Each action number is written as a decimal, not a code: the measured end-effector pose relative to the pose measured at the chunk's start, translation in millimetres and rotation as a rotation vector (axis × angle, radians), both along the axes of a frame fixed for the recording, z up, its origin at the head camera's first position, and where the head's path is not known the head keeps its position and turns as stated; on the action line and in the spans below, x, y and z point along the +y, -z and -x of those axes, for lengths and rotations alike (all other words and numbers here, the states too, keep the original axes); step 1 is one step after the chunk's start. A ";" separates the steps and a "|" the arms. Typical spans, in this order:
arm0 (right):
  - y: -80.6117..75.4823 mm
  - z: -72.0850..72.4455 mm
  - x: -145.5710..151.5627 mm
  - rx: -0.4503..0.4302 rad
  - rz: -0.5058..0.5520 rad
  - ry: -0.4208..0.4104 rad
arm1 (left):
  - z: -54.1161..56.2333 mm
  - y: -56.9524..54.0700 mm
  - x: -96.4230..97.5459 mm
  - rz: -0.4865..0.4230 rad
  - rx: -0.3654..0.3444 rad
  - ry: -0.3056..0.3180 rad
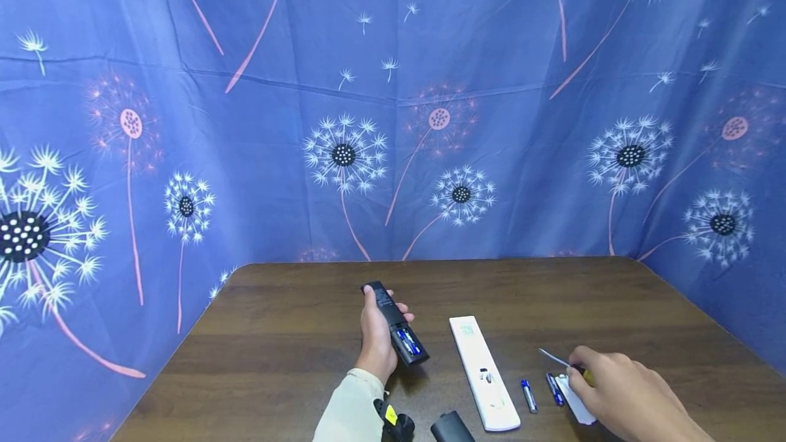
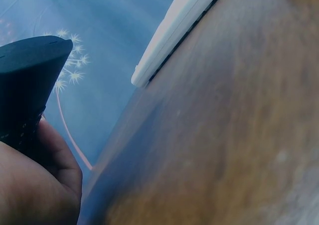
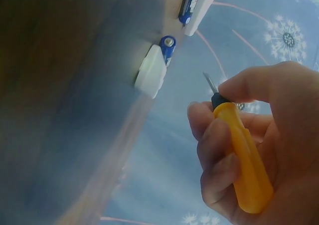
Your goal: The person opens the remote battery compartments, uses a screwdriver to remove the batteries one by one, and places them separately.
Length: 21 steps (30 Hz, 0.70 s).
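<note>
My left hand (image 1: 377,341) grips a black remote control (image 1: 387,307), back side up, its battery compartment uncovered with blue batteries (image 1: 408,342) inside. In the left wrist view the black remote (image 2: 25,80) rises dark above the curled fingers. My right hand (image 1: 629,387) holds a screwdriver by its yellow handle (image 3: 244,160), the thin metal shaft (image 1: 555,358) pointing left over the table. Just beyond that hand on the table lie a white battery cover (image 1: 576,401) and a blue battery (image 1: 555,389). Another blue battery (image 1: 529,396) lies a little further left.
A long white remote (image 1: 482,374) lies face down between the hands, its battery bay uncovered. A black cover piece (image 1: 452,428) sits at the table's near edge. The brown wooden table (image 1: 276,319) meets a blue dandelion-print curtain (image 1: 258,155) behind and at both sides.
</note>
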State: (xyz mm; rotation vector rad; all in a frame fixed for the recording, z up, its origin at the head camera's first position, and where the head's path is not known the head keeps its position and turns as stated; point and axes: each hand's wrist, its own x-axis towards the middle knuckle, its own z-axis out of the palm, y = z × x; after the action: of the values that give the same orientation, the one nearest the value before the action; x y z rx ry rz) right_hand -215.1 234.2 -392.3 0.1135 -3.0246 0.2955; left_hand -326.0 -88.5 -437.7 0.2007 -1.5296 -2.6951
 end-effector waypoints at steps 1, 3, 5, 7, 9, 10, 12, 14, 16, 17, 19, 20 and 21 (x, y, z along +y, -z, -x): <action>-0.1 0.5 -1.8 -0.009 0.005 -0.001 | -0.5 -0.1 0.1 0.001 -0.002 -0.001; -0.9 1.2 -6.2 -0.020 0.016 -0.002 | -1.6 -0.7 0.4 0.003 -0.004 0.000; -2.2 1.3 -11.2 -0.010 0.020 -0.008 | -1.7 -1.0 0.9 0.001 0.004 -0.002; -3.5 0.8 -16.6 0.014 0.021 -0.022 | -1.1 -1.3 1.2 -0.006 0.012 -0.003; -4.4 -0.1 -22.3 0.050 0.017 -0.039 | 0.3 -1.1 1.4 -0.016 0.024 -0.005; -4.8 -0.5 -25.1 0.067 0.014 -0.047 | 1.0 -0.8 1.6 -0.021 0.026 -0.006; -4.9 -1.3 -29.8 0.101 0.010 -0.070 | 1.7 -1.3 1.8 -0.025 0.023 -0.005; -5.1 -2.6 -34.5 0.125 0.007 -0.084 | 1.9 -1.0 2.0 -0.024 0.021 -0.003; -4.4 -3.6 -38.2 0.149 0.001 -0.099 | 1.4 -1.1 2.0 -0.022 0.014 -0.001; -4.1 -4.0 -40.1 0.161 -0.003 -0.104 | 1.0 -1.4 2.1 -0.024 0.015 -0.001; -4.8 -4.3 -44.6 0.162 -0.001 -0.102 | 0.4 -1.3 2.1 -0.023 0.017 -0.001; -5.0 -4.1 -46.4 0.166 0.000 -0.104 | 0.0 -1.4 2.0 -0.023 0.019 0.000; -5.6 -3.7 -48.4 0.168 -0.003 -0.103 | -0.4 -1.9 2.0 -0.026 0.017 0.001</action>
State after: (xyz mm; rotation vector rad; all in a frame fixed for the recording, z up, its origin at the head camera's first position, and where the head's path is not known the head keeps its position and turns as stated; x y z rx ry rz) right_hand -211.4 185.8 -386.7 0.2809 -2.8574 0.2752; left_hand -325.6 -86.5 -435.8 0.1777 -1.4913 -2.7120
